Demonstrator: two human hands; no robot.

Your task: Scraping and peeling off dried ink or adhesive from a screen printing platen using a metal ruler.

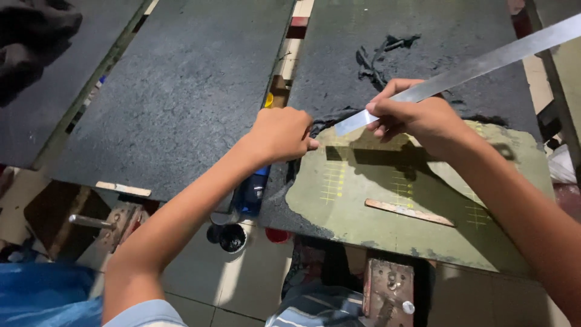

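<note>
Gripping a long metal ruler (460, 71) near its lower end, the person's right hand (417, 118) pressed the steel strip's tip against the far left edge of an olive-green sheet (387, 236) marked with faint yellow grids. The left hand (281, 133), fingers curled shut, rested at the same far edge beside the ruler tip, apparently pinching a bit of the dark coating, though the grip itself was hard to make out. The two hands sat near each other, not touching. The green sheet lay on the right-hand dark slab (399, 36), with a flat wooden stick (408, 212) resting on it. Much of the near part showed bare green; black crumbly coating (378, 57) covered the far part and left rim, suggesting the clearing was partly done. A second dark slab (181, 91) lay to the left.
</note>
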